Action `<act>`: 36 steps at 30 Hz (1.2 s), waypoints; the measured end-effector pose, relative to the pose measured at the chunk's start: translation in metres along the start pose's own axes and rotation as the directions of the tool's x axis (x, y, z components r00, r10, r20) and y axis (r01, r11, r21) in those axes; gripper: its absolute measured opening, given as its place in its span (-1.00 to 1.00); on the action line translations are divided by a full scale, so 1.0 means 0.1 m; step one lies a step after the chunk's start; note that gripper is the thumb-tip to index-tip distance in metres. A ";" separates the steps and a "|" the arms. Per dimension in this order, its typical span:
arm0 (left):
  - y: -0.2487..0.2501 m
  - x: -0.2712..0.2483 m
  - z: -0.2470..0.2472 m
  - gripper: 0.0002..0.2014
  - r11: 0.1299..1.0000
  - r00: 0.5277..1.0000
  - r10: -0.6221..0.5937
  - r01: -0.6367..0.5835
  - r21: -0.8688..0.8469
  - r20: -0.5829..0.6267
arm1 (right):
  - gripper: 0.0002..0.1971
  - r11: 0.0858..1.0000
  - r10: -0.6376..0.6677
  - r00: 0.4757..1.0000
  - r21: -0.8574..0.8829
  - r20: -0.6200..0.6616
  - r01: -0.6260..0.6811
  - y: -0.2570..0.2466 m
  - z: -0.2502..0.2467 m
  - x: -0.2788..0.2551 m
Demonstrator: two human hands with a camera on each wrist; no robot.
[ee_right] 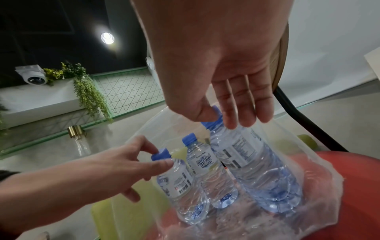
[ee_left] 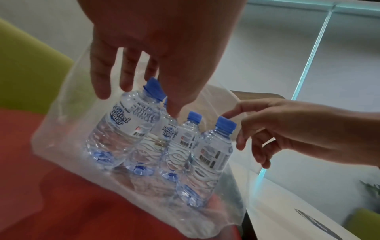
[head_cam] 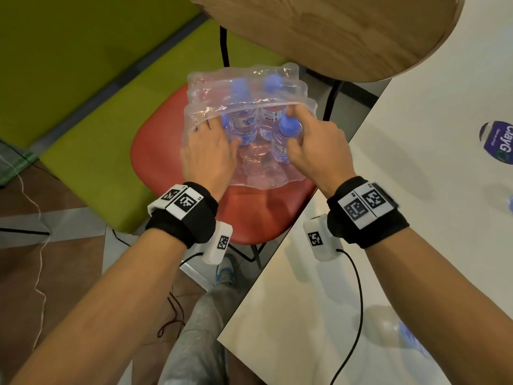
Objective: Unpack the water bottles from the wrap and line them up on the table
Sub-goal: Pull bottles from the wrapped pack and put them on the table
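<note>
A torn clear plastic wrap (head_cam: 249, 79) lies open on a red chair seat (head_cam: 263, 212) with several small water bottles standing in it, all with blue caps. My left hand (head_cam: 220, 132) pinches the cap of the left bottle (ee_left: 123, 129), which leans over. My right hand (head_cam: 295, 129) holds the right bottle (ee_right: 252, 170) by its cap (ee_right: 213, 120), thumb on one side and fingers on the other. Between them stands another bottle (ee_right: 207, 172) with nothing touching it. The far side of the wrap hides the rest of the pack.
A white table (head_cam: 416, 190) runs along the right of the chair; a bottle with a purple label (head_cam: 497, 143) sits on it, and another blurred bottle (head_cam: 410, 337) near the bottom right. The wooden chair back (head_cam: 333, 31) rises behind the wrap. A green bench (head_cam: 83, 79) is on the left.
</note>
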State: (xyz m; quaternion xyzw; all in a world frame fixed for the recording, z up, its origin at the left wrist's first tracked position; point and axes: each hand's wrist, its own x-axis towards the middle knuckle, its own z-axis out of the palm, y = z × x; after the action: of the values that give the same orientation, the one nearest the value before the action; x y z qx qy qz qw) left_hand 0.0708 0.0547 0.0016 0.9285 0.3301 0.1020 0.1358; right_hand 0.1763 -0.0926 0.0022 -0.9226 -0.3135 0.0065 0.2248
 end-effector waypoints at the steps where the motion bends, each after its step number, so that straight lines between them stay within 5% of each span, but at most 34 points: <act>1: 0.00 0.01 -0.02 -0.53 1.000 1.000 -0.012 0.012 -0.011 -0.003 | -0.59 1.000 -0.010 1.000 0.003 -0.013 0.010 -0.01 0.00 -0.02; 8: -0.02 0.05 -0.05 -0.65 1.000 0.999 0.013 -0.014 -0.017 -0.051 | -0.71 0.998 -0.049 0.998 0.026 -0.046 0.051 -0.01 0.02 -0.10; 18: -0.10 -0.21 0.03 -0.68 0.989 0.998 0.050 -0.045 -0.141 0.032 | -0.73 0.983 0.012 1.000 0.182 0.012 -0.014 0.01 0.07 -0.32; 26: -0.14 -0.38 -0.06 -0.54 0.982 0.988 0.131 -0.140 -0.125 -0.078 | -0.74 0.922 0.124 0.992 0.371 0.002 -0.116 -0.04 0.04 -0.34; 36: -0.09 -0.50 0.01 -0.60 0.946 0.975 0.192 -0.213 -0.243 -0.110 | -0.71 0.926 0.117 0.993 0.360 0.003 -0.110 -0.03 0.04 -0.46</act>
State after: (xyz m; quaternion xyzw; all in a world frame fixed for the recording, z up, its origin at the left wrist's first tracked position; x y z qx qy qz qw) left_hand 0.0281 0.0291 -0.0069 0.9274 0.2226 0.1960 0.2279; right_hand 0.1369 -0.1156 -0.0059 -0.8824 -0.2511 0.0681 0.3920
